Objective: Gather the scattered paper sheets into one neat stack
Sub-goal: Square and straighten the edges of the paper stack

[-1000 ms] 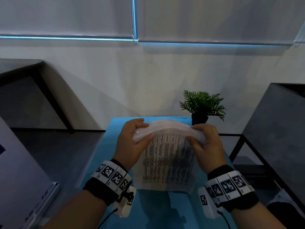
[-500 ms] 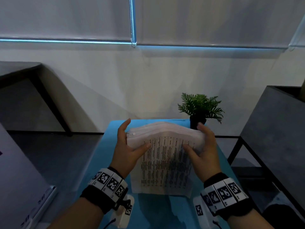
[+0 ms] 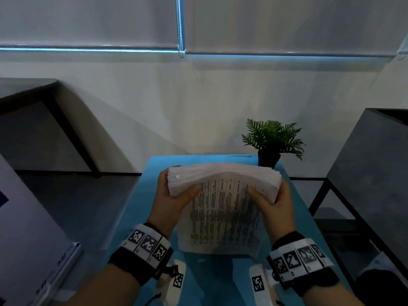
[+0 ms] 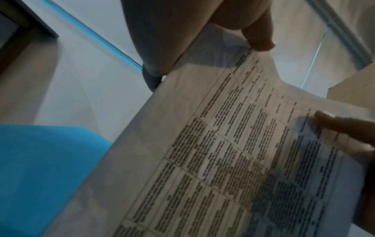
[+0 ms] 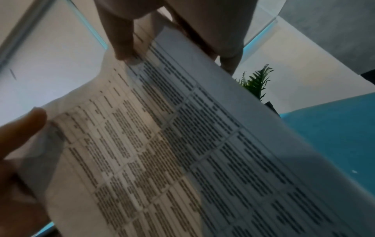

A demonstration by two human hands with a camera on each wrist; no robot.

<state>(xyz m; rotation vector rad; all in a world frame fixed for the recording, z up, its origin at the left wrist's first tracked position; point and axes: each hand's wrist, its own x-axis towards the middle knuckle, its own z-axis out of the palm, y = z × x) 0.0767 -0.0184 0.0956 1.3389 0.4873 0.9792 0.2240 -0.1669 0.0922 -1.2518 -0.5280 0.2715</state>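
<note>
A thick stack of printed paper sheets (image 3: pixel 223 208) stands upright on its bottom edge on the blue table (image 3: pixel 141 208), its top edge bowed toward me. My left hand (image 3: pixel 174 195) grips the stack's upper left corner, thumb on the front page and fingers behind. My right hand (image 3: pixel 273 197) grips the upper right corner the same way. In the left wrist view the printed page (image 4: pixel 233 160) fills the frame, with my left thumb (image 4: pixel 257 35) on it. The right wrist view shows the same page (image 5: pixel 182 152) under my right thumb (image 5: pixel 123 41).
A small potted fern (image 3: pixel 272 140) stands at the table's far right corner, just behind the stack. A dark cabinet (image 3: pixel 371 168) flanks the table on the right, a dark desk (image 3: pixel 28 102) sits far left, and a pale panel (image 3: pixel 28 235) leans at the near left.
Both hands have shifted from the stack's top edge to its upper corners. The top of the stack looks squarer and thicker than a second ago.
</note>
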